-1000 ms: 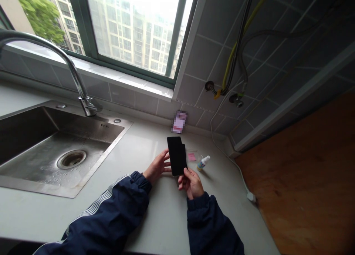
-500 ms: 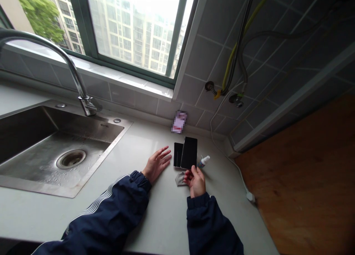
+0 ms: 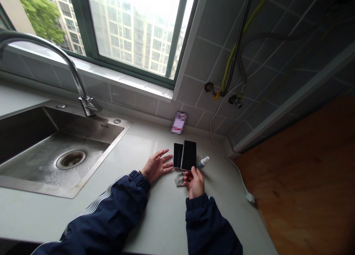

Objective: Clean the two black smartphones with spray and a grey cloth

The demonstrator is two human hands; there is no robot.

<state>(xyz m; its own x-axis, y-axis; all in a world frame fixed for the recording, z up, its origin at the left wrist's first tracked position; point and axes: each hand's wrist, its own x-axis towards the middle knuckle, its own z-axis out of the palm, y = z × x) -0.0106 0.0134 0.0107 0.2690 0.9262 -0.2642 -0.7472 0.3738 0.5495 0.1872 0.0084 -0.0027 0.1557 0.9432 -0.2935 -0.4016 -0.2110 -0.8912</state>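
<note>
My right hand (image 3: pixel 196 183) pinches the lower right corner of a black phone (image 3: pixel 189 155), which is slightly tilted. This phone overlaps a second flat black device (image 3: pixel 178 155) lying to its left, a thin line running down its dark face. My left hand (image 3: pixel 158 167) is open, fingers spread, with the fingertips close to the left edge of that second device; whether they touch it I cannot tell. A grey cloth (image 3: pixel 179 179) lies below the devices, partly behind my right fingers. Just right of the phone is a small spray bottle (image 3: pixel 204 161) with a white top.
A blurred-out pink item (image 3: pixel 179 123) leans against the tiled wall. On the left, a steel sink (image 3: pixel 79 181) with a curved faucet (image 3: pixel 72 64) is set into the white counter (image 3: pixel 163 221). A white cable (image 3: pixel 239 170) and a wooden panel (image 3: pixel 302 173) are at the right.
The phone in my right hand has come down slightly toward me. My left hand has turned a little, its fingers spreading wider and shifting nearer to the second device.
</note>
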